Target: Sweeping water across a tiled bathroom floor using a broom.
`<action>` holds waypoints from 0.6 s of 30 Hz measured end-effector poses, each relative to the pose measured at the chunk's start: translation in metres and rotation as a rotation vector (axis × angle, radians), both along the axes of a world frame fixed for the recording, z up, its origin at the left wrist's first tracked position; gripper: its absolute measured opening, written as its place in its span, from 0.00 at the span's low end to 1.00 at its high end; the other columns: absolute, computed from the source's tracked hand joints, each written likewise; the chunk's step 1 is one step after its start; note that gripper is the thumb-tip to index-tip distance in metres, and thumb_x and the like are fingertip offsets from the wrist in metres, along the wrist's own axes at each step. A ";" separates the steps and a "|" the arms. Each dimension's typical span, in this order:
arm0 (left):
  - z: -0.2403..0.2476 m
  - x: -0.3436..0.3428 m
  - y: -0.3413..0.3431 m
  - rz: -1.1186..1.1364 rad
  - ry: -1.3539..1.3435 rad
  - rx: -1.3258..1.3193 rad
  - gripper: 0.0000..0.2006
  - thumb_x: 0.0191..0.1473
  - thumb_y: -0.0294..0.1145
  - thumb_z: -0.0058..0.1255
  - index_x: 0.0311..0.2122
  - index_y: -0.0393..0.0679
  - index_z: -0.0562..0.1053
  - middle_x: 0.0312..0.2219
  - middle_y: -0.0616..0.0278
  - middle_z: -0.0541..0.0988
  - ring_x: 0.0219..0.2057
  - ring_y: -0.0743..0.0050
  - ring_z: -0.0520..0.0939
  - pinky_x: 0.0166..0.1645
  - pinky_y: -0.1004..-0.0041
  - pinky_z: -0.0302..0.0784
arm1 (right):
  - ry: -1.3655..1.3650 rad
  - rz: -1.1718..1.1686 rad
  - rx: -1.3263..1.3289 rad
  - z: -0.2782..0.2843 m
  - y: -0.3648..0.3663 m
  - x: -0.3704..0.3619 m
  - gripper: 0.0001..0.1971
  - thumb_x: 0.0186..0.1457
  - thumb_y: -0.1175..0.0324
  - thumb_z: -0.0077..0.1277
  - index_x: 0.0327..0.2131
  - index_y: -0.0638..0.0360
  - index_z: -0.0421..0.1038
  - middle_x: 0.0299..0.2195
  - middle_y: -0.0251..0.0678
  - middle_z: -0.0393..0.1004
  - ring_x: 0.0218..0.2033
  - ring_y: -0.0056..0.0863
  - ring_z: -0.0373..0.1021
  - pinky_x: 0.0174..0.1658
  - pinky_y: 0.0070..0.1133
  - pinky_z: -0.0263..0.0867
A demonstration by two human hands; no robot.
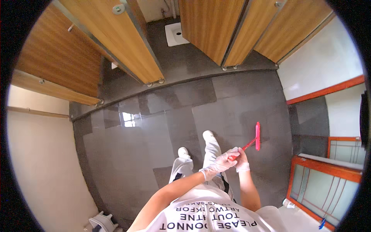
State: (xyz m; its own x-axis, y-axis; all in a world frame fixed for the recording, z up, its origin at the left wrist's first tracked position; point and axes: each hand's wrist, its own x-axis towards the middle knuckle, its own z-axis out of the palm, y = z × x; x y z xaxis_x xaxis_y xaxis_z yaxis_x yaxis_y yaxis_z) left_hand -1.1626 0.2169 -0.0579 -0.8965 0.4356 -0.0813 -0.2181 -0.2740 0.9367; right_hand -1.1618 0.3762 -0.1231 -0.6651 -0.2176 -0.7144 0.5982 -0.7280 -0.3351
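Observation:
A long-handled floor tool with a red handle and a narrow pink bar head reaches out ahead of me to the right. Its head rests on the grey tiles; whether it is a squeegee or a brush is hard to tell. My left hand, in a clear thin glove, is closed around the upper handle. Close beside it my right hand, gloved the same way, also grips the handle. The handle's top end is hidden by my hands.
Dark grey tiled floor shines, with a window reflection. Wooden stall partitions stand on a raised step ahead, with a white squat toilet between them. A red-framed glass door is at right, a white bin-like object at lower left.

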 end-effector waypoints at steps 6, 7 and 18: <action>0.011 -0.097 0.037 0.091 -0.007 0.079 0.06 0.41 0.22 0.48 0.28 0.42 0.68 0.32 0.65 0.70 0.37 0.77 0.68 0.44 0.77 0.60 | -0.333 -0.005 0.260 -0.055 0.072 -0.103 0.08 0.44 0.61 0.43 0.23 0.55 0.64 0.23 0.33 0.69 0.27 0.29 0.67 0.33 0.23 0.64; 0.015 -0.111 0.040 0.109 -0.142 0.218 0.06 0.41 0.23 0.49 0.28 0.42 0.68 0.30 0.67 0.69 0.34 0.79 0.68 0.40 0.79 0.62 | -0.340 -0.042 0.203 -0.059 0.077 -0.115 0.06 0.44 0.66 0.45 0.24 0.54 0.61 0.22 0.32 0.67 0.25 0.24 0.66 0.26 0.19 0.64; 0.052 -0.159 -0.028 0.554 -0.392 -0.071 0.04 0.44 0.28 0.48 0.24 0.42 0.66 0.27 0.68 0.70 0.28 0.85 0.67 0.34 0.85 0.61 | -0.339 0.192 0.213 -0.057 -0.015 -0.208 0.10 0.44 0.65 0.46 0.28 0.56 0.57 0.22 0.37 0.69 0.21 0.26 0.67 0.21 0.19 0.64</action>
